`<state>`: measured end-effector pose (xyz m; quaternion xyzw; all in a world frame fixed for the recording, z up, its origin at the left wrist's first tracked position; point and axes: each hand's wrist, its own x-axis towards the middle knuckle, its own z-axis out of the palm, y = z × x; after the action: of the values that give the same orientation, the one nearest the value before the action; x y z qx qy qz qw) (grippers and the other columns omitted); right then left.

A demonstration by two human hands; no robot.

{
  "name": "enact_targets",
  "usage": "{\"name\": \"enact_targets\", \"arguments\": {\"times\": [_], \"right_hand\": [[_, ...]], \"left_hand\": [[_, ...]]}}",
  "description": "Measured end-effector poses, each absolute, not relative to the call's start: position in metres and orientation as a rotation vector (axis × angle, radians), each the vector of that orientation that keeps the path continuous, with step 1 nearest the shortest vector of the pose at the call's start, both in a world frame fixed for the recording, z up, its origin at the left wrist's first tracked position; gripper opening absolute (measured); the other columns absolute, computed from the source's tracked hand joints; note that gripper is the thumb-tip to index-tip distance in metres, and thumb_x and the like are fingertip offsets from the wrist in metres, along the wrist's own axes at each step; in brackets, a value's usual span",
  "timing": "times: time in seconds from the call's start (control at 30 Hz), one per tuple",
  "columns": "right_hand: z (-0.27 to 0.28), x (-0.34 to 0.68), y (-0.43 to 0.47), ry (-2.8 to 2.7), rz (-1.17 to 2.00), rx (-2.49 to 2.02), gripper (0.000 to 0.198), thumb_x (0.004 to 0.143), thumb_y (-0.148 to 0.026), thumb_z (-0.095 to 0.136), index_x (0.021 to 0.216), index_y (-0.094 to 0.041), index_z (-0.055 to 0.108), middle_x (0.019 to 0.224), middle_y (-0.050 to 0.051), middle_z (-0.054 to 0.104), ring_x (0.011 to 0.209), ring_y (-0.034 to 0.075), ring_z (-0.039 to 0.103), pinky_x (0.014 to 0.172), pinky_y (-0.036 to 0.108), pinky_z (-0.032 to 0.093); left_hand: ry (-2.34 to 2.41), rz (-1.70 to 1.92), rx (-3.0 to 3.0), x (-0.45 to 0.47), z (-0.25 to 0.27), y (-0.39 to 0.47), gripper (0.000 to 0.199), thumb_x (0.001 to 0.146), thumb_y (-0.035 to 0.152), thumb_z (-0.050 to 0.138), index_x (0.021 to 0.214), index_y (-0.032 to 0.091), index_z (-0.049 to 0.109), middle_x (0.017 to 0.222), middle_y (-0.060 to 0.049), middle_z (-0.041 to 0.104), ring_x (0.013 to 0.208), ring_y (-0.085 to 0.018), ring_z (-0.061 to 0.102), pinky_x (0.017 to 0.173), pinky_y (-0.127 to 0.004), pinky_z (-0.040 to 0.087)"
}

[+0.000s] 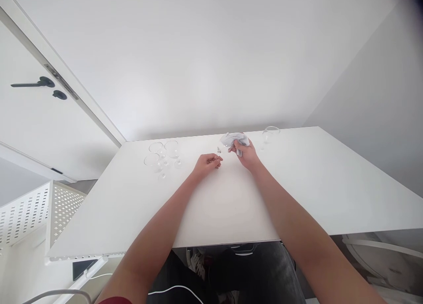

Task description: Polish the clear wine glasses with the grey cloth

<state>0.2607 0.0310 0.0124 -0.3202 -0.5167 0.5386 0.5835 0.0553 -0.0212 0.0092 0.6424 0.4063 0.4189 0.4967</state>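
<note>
Over the white table, my left hand (209, 162) is closed around the foot end of a wine glass (219, 150). Only part of its clear stem shows between my hands. My right hand (246, 155) grips a pale grey-white cloth (235, 139), which is bunched at the bowl end and hides most of it. To the left of my left hand stand three clear stemmed glasses, a front one (152, 160), a back one (156, 147) and a right one (172, 150). Another clear glass (271, 135) stands to the right of my right hand, near the back edge.
The white table (228, 207) reaches back to a white wall (205, 66). A door with a black handle (33, 82) is at the left. Below the table's left side is a perforated white panel (66, 207). A pale round-backed chair (380, 260) sits at the lower right.
</note>
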Motion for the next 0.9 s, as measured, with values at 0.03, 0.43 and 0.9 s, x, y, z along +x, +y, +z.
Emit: {"name": "enact_targets", "arguments": {"times": [0.03, 0.43, 0.9], "right_hand": [[0.011, 0.260, 0.032, -1.192, 1.260, -0.748, 0.042, 0.075, -0.058, 0.081, 0.094, -0.025, 0.063, 0.088, 0.004, 0.066, 0.080, 0.021, 0.061, 0.074, 0.038, 0.055], [-0.007, 0.251, 0.049, -0.920, 1.321, -0.751, 0.038, 0.080, -0.055, 0.067, 0.104, -0.027, 0.062, 0.113, 0.006, 0.071, 0.104, 0.025, 0.066, 0.079, 0.041, 0.058], [0.009, 0.234, 0.029, -0.847, 1.615, -0.483, 0.036, 0.093, -0.052, 0.060, 0.119, -0.029, 0.067, 0.117, 0.004, 0.074, 0.109, 0.028, 0.067, 0.086, 0.043, 0.058]], "left_hand": [[0.992, 1.042, 1.533, 0.055, 0.008, -0.020, 0.023, 0.087, 0.039, 0.067, 0.084, 0.017, 0.074, 0.074, -0.005, 0.067, 0.068, -0.015, 0.063, 0.071, -0.032, 0.057], [0.978, 1.176, 1.391, 0.052, 0.001, -0.014, 0.034, 0.091, 0.050, 0.064, 0.081, 0.018, 0.071, 0.077, -0.005, 0.061, 0.068, -0.014, 0.056, 0.062, -0.028, 0.054], [0.934, 1.201, 1.229, 0.057, -0.003, -0.012, 0.046, 0.084, 0.062, 0.071, 0.090, 0.016, 0.073, 0.083, -0.005, 0.054, 0.084, -0.017, 0.055, 0.075, -0.037, 0.064]]}}
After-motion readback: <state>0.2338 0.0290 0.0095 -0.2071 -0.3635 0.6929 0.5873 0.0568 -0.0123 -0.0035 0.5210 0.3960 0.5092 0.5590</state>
